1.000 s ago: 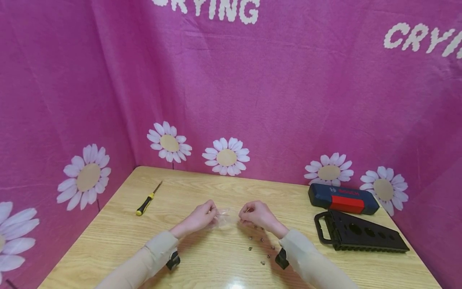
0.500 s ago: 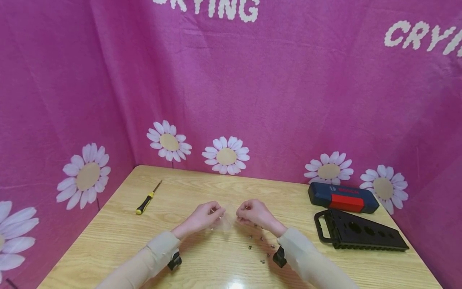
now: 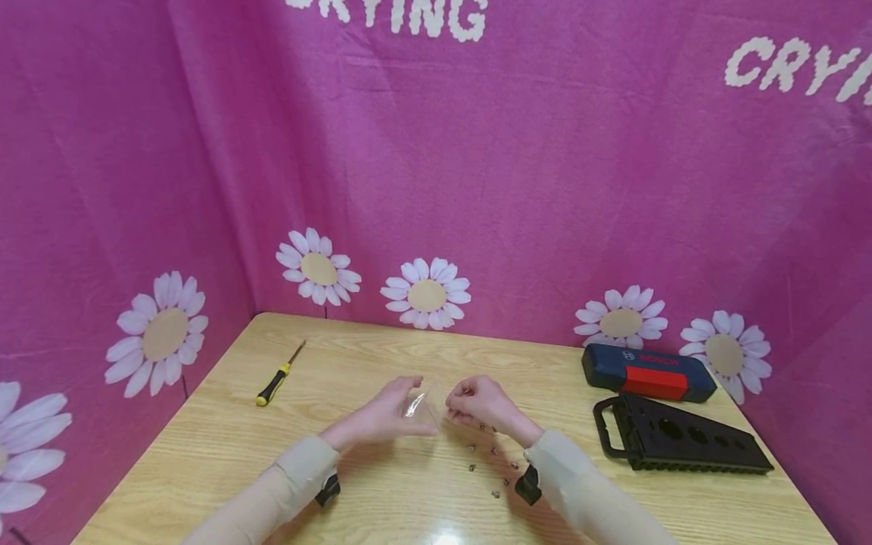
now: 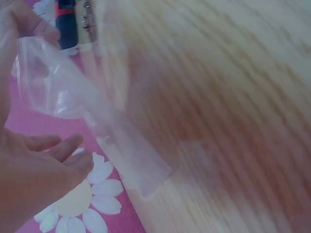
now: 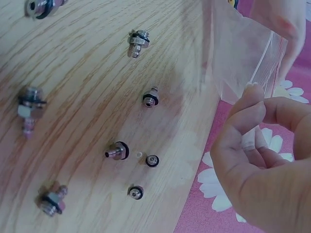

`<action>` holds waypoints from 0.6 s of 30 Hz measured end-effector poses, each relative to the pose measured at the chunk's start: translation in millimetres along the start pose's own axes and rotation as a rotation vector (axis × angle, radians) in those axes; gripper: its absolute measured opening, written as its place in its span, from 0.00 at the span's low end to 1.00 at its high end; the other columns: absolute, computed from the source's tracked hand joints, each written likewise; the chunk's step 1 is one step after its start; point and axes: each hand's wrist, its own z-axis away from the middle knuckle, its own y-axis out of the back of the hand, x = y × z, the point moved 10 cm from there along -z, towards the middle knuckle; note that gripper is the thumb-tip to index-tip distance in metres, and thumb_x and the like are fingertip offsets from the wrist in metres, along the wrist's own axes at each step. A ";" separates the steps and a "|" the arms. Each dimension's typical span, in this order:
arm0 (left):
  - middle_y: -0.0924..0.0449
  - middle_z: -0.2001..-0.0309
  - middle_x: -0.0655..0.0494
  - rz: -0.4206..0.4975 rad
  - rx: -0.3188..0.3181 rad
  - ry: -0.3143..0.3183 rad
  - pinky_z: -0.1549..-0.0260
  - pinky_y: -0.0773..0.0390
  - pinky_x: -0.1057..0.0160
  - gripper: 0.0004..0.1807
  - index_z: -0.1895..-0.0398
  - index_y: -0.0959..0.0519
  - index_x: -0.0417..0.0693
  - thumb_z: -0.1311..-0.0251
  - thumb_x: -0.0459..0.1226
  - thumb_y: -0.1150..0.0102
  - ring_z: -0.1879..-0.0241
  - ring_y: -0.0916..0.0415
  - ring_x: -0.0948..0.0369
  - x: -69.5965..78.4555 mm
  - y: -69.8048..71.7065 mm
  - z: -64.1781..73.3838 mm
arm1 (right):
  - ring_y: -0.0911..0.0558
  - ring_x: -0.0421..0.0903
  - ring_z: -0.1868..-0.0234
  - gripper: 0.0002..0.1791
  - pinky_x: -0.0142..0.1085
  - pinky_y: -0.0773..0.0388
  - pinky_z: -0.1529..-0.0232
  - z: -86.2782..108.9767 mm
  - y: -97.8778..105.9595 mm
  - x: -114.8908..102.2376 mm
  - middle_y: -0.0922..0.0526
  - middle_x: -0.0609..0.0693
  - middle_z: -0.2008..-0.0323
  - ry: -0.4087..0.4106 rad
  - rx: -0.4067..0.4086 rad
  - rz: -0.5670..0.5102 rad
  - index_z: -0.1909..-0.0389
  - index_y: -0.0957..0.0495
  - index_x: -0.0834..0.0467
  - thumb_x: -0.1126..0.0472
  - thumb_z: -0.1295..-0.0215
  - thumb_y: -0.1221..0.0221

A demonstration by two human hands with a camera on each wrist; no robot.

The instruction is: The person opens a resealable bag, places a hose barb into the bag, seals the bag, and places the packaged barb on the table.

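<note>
wood-grain table (image 3: 381,492) | pink daisy cloth (image 3: 579,189) behind | clear bag (image 5: 243,53) held

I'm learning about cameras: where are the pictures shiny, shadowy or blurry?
Head view: white glare on the table at the bottom, shiny streak on the clear bag; left wrist view: table grain smeared and hazy; right wrist view: soft shadow on the table, metal fittings clearer.

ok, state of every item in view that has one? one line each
Left hand: open, fingers spread beside the bag
Right hand: pinching the bag's edge
Plastic bag: held up; no contents visible, can't tell if its mouth is open
Metal fittings: loose, scattered on the table
Screwdriver: lying flat, untouched
Blue-and-red case: looks closed
Black holder: resting on table, untouched
</note>
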 end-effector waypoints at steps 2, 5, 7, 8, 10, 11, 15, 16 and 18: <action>0.44 0.27 0.29 -0.090 -0.043 -0.016 0.28 0.42 0.38 0.61 0.26 0.49 0.26 0.54 0.49 0.22 0.27 0.46 0.37 2.0 -7.2 0.9 | 0.18 0.37 0.75 0.09 0.30 0.19 0.72 0.6 0.3 -0.4 0.13 0.52 0.74 -0.002 -0.001 -0.004 0.64 0.17 0.68 0.64 0.34 0.40; 0.53 0.24 0.28 -0.182 -0.077 -0.031 0.26 0.48 0.37 0.69 0.25 0.55 0.26 0.60 0.50 0.19 0.24 0.54 0.36 2.4 -14.7 1.7 | 0.17 0.38 0.75 0.09 0.31 0.17 0.70 0.9 0.6 -1.2 0.13 0.52 0.74 -0.006 -0.002 -0.006 0.64 0.17 0.68 0.64 0.34 0.40; 0.55 0.23 0.29 -0.213 -0.088 -0.041 0.25 0.49 0.38 0.72 0.25 0.56 0.26 0.62 0.51 0.19 0.23 0.56 0.36 1.8 -17.1 1.8 | 0.17 0.38 0.74 0.09 0.32 0.16 0.70 1.1 0.5 -2.6 0.13 0.52 0.73 -0.009 -0.004 -0.006 0.63 0.17 0.69 0.64 0.34 0.40; 0.55 0.23 0.30 -0.218 -0.092 -0.043 0.25 0.50 0.39 0.72 0.25 0.57 0.27 0.63 0.52 0.18 0.23 0.57 0.37 1.0 -17.9 1.6 | 0.17 0.38 0.74 0.09 0.32 0.16 0.69 1.3 0.4 -3.3 0.13 0.52 0.73 -0.009 -0.005 -0.004 0.63 0.17 0.68 0.64 0.33 0.39; 0.56 0.23 0.30 -0.226 -0.102 -0.049 0.24 0.51 0.41 0.73 0.24 0.57 0.27 0.64 0.53 0.18 0.23 0.56 0.37 0.1 -18.6 1.1 | 0.17 0.38 0.74 0.09 0.33 0.15 0.69 1.5 -0.2 -4.3 0.13 0.53 0.73 -0.010 -0.009 -0.004 0.63 0.17 0.68 0.64 0.33 0.39; 0.55 0.23 0.30 -0.229 -0.104 -0.055 0.24 0.51 0.41 0.73 0.24 0.57 0.27 0.64 0.53 0.18 0.23 0.56 0.37 0.1 -18.8 0.6 | 0.17 0.38 0.74 0.09 0.34 0.15 0.68 1.5 -0.5 -4.6 0.12 0.53 0.73 -0.012 -0.011 -0.005 0.63 0.17 0.68 0.64 0.33 0.39; 0.44 0.26 0.31 -0.220 -0.086 -0.065 0.26 0.41 0.43 0.71 0.25 0.53 0.27 0.63 0.53 0.18 0.26 0.45 0.39 -0.7 -19.1 -2.1 | 0.17 0.37 0.75 0.08 0.35 0.15 0.67 1.8 -1.8 -5.3 0.12 0.55 0.71 -0.010 -0.026 -0.016 0.64 0.17 0.67 0.64 0.33 0.40; 0.40 0.28 0.32 -0.210 -0.075 -0.067 0.29 0.37 0.43 0.69 0.26 0.51 0.27 0.63 0.52 0.18 0.29 0.41 0.40 -0.9 -18.7 -2.9 | 0.17 0.37 0.75 0.09 0.35 0.14 0.67 1.9 -2.2 -5.4 0.12 0.55 0.71 -0.011 -0.030 -0.021 0.64 0.17 0.67 0.64 0.33 0.40; 0.35 0.31 0.34 -0.180 -0.059 -0.061 0.32 0.32 0.44 0.66 0.27 0.48 0.27 0.62 0.51 0.18 0.32 0.36 0.43 -2.1 -18.2 -4.4 | 0.17 0.37 0.74 0.08 0.36 0.14 0.66 2.4 -2.6 -6.0 0.12 0.55 0.71 -0.006 -0.035 -0.028 0.63 0.18 0.67 0.64 0.33 0.40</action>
